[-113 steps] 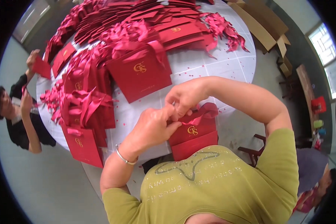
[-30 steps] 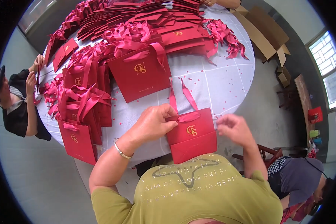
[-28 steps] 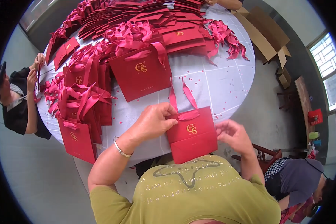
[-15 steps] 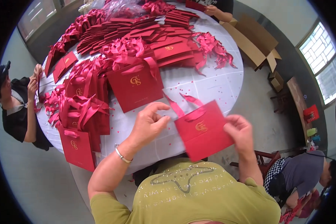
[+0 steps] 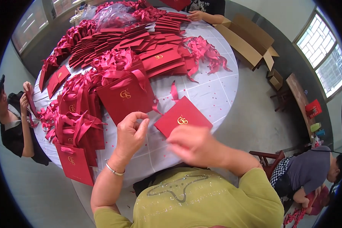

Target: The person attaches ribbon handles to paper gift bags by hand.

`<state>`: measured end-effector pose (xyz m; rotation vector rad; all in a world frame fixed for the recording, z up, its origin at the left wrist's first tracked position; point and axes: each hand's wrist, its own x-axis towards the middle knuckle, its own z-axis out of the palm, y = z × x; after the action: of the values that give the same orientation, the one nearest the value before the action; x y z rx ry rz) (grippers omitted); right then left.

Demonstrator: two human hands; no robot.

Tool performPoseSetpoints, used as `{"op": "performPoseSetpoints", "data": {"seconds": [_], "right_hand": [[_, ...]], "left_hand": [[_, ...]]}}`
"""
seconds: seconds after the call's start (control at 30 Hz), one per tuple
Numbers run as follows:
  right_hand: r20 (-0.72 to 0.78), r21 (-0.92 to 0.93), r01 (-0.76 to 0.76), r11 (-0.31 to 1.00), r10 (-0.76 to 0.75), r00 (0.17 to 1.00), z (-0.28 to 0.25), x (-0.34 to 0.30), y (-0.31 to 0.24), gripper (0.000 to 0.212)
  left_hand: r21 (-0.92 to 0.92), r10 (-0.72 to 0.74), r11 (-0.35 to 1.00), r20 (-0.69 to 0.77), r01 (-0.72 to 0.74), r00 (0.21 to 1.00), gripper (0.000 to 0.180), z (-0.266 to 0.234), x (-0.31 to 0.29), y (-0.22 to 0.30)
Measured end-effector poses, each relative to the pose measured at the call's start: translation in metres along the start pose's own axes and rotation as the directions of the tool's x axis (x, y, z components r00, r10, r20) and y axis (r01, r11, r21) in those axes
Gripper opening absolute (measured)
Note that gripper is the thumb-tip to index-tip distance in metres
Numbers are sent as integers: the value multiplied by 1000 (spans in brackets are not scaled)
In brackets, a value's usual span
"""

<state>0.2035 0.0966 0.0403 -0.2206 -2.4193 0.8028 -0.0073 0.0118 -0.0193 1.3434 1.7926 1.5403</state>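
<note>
A red paper gift bag [image 5: 190, 108] with a gold emblem and pink ribbon handles lies tilted on the white-covered table, in front of me. My right hand [image 5: 195, 146], smeared by motion, passes over its lower edge; whether it touches the bag is unclear. To the left, my left hand [image 5: 131, 133] has curled fingers, thumb and forefinger tips close together, and anything between them is too small to make out. Just beyond it stands another red gift bag [image 5: 121, 91], leading a row of upright bags. A smaller upright bag [image 5: 74, 163] stands at the table's left edge.
Flat red bags [image 5: 121, 40] and tangled pink ribbons [image 5: 207, 53] cover the table's far half. Co-workers are at the left, far side and lower right. An open cardboard box [image 5: 247, 41] and a wooden bench [image 5: 302, 98] stand to the right.
My right hand has let go of the bag's right edge and swung left across its lower part. The bag now lies lower and flatter. My left hand has drawn its fingertips closer together.
</note>
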Motion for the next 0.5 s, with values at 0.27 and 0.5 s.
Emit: {"op": "performPoseSetpoints", "data": {"seconds": [0.27,0.5], "right_hand": [[-260,-430,-354,831,261,929,-54,36,189,17],[-341,-532,-384,755,224,913,-35,25,211,19]], "left_hand": [[366,318,860,160,-355,934,26,17,3,20],[631,7,720,408,-287,913,25,49,40,46]]}}
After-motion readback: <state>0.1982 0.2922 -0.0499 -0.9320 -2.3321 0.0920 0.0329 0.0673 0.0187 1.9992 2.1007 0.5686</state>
